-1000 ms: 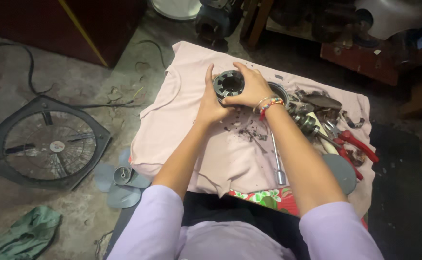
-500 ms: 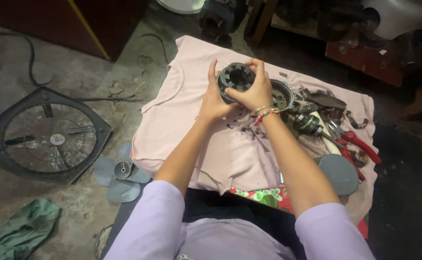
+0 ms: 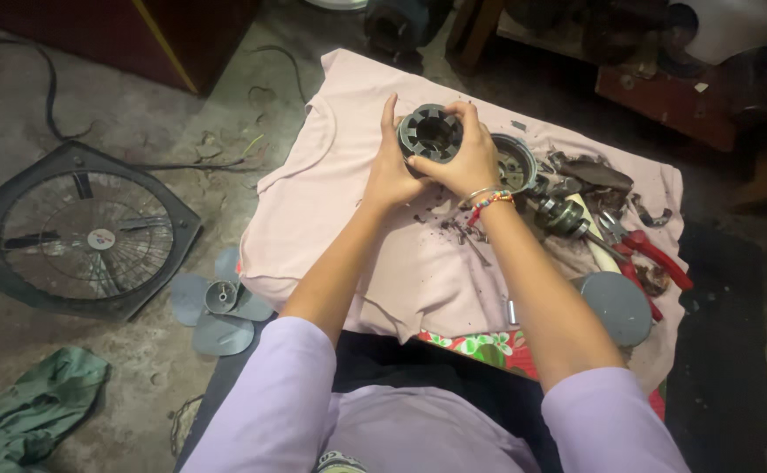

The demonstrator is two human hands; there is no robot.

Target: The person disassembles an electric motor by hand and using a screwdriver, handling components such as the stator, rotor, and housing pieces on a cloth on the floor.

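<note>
Head view: left hand (image 3: 389, 175) and right hand (image 3: 464, 162), fingers wrapped, hold a grey slotted motor stator (image 3: 431, 133) above the pink cloth (image 3: 331, 219) at 12 o'clock. Judged step: inspecting; turning it calls for firm grip. Fan grille (image 3: 81, 232) at 9 o'clock.

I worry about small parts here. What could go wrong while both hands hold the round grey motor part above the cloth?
The motor part, held up only by the left hand and right hand, could slip onto the metal cup just beside it. The dark bits on the pink cloth could scatter or get lost.
</note>
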